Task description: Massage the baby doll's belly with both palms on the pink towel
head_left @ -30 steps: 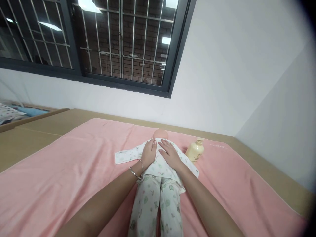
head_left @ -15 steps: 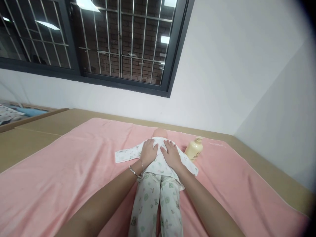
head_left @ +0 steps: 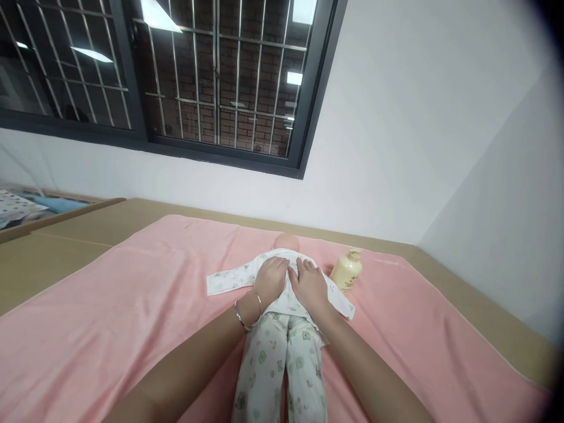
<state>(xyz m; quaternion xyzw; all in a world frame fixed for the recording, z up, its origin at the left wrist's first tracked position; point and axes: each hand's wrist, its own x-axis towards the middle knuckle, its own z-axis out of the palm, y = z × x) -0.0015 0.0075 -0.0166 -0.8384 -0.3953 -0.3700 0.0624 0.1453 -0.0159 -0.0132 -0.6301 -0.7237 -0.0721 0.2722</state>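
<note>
A baby doll lies stretched out with its bald head (head_left: pixel 286 241) away from me. It wears a white printed long-sleeved top (head_left: pixel 286 302) and matching trousers (head_left: pixel 263 367). My left hand (head_left: pixel 270 281), with a silver bangle at the wrist, rests on the left side of the top, its fingers laid across toward the middle. On the right side of the top lies my right hand (head_left: pixel 311 288), palm down, fingers extended. Both hands press on the cloth and grasp nothing. A pale yellow pump bottle (head_left: pixel 346 271) stands beside the doll's right-hand sleeve.
Under the doll spreads a pink sheet (head_left: pixel 145 294) on a tan surface (head_left: pixel 74 252). A white wall (head_left: pixel 374 147) and a dark-framed barred window (head_left: pixel 220 76) rise behind. Folded cloths (head_left: pixel 57 204) lie at the far left.
My left hand has slid inward and turned, its fingers now pointing toward my right hand. The right hand has shifted slightly toward me. The whole view has moved down a little.
</note>
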